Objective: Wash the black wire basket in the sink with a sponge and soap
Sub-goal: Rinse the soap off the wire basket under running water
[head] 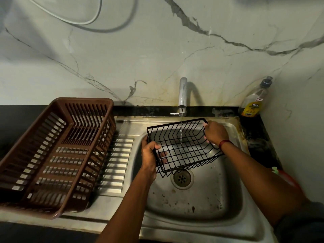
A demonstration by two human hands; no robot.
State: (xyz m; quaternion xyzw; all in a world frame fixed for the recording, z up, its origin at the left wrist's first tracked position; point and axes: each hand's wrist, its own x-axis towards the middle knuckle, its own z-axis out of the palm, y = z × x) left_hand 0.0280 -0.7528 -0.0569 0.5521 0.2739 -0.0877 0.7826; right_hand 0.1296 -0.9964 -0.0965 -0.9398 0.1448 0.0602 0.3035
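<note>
The black wire basket (pixel 184 146) hangs tilted over the steel sink (pixel 192 204), its open side facing me. My left hand (pixel 150 153) grips its left rim, thumb over the wire and fingers inside. My right hand (pixel 215 133) grips the right rim near the far corner. A thin stream of water falls from the chrome tap (pixel 182 95) through the basket's wires. A soap bottle (pixel 254 100) with a yellow label stands in the back right corner of the counter. No sponge is plainly visible.
A brown plastic dish rack (pixel 57 155) sits tilted on the ribbed drainboard (pixel 117 165) at the left. The drain (pixel 182 178) lies just below the basket. A red and green object (pixel 284 176) lies partly hidden behind my right forearm. The marble wall rises behind.
</note>
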